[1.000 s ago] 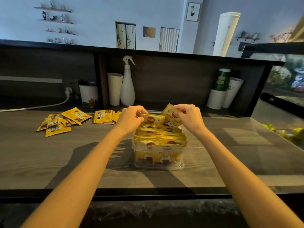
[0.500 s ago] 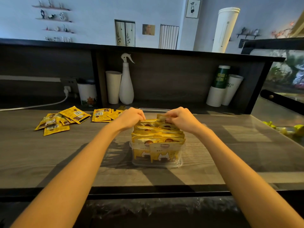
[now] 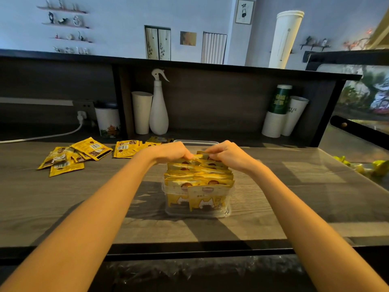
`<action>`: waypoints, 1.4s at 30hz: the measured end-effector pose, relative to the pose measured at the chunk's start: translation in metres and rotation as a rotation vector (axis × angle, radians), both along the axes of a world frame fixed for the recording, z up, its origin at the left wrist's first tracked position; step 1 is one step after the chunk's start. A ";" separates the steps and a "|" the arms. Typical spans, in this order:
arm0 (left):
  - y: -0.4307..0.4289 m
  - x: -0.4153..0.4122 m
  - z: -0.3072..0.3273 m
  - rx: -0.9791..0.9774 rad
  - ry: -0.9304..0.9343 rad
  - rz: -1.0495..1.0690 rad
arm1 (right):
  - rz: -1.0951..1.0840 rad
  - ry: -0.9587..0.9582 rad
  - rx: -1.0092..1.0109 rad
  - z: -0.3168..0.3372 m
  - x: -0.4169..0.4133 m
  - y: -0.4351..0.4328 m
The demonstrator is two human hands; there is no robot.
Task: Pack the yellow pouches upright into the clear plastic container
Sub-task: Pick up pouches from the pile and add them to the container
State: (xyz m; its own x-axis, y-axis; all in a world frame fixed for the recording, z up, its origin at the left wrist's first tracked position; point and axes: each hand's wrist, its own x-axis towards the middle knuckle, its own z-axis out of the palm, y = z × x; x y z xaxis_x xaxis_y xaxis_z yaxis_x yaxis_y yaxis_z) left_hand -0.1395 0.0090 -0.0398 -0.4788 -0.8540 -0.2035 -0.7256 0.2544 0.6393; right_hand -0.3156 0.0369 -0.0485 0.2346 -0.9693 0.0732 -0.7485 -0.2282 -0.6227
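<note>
A clear plastic container (image 3: 229,212) stands in the middle of the wooden counter, filled with several yellow pouches (image 3: 200,178) standing upright in rows. My left hand (image 3: 171,151) and my right hand (image 3: 228,153) sit side by side over the back of the container, fingers curled down onto the tops of the rear pouches. The fingertips are hidden behind the pouches. Loose yellow pouches lie flat in a pile at the far left (image 3: 73,155) and in a second small pile (image 3: 127,148) just left of my left hand.
A white spray bottle (image 3: 159,110), paper cups (image 3: 141,111) and a printed cup (image 3: 107,122) stand at the back under the shelf. Stacked cups (image 3: 281,111) lean at the back right. A white cable (image 3: 42,137) runs along the left. Green-yellow items (image 3: 366,167) lie at the right edge.
Both hands have come down from holding two pouches above the container to pressing them in among the rear rows. The raised pouches now sit level with the rest.
</note>
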 end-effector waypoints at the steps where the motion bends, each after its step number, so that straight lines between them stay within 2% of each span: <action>1: 0.000 0.000 0.001 0.012 0.014 0.000 | 0.004 0.004 0.000 0.000 0.001 0.000; 9: 0.002 0.001 -0.007 -0.033 0.072 0.046 | 0.045 0.104 0.010 0.002 0.002 0.008; 12: -0.003 0.003 -0.014 -0.109 0.041 0.072 | 0.064 0.222 -0.002 0.002 0.004 0.011; 23: 0.014 0.002 -0.009 -0.375 0.018 0.079 | -0.006 0.329 -0.134 0.004 0.013 0.017; 30: 0.022 0.006 -0.007 -0.432 -0.081 0.058 | -0.082 0.202 -0.138 0.007 0.021 0.024; 38: 0.033 0.005 -0.009 -0.434 -0.092 0.067 | -0.162 -0.018 -0.119 0.004 0.023 0.030; 42: 0.032 0.006 -0.011 -0.423 -0.058 0.101 | -0.173 -0.022 -0.151 0.002 0.022 0.029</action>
State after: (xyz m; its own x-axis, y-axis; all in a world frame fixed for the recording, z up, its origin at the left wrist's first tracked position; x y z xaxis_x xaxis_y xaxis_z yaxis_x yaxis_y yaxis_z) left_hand -0.1335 0.0410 -0.0510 -0.3866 -0.9099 0.1504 -0.7921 0.4111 0.4512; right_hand -0.2939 0.0664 -0.0470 0.0623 -0.9728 0.2233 -0.7711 -0.1890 -0.6080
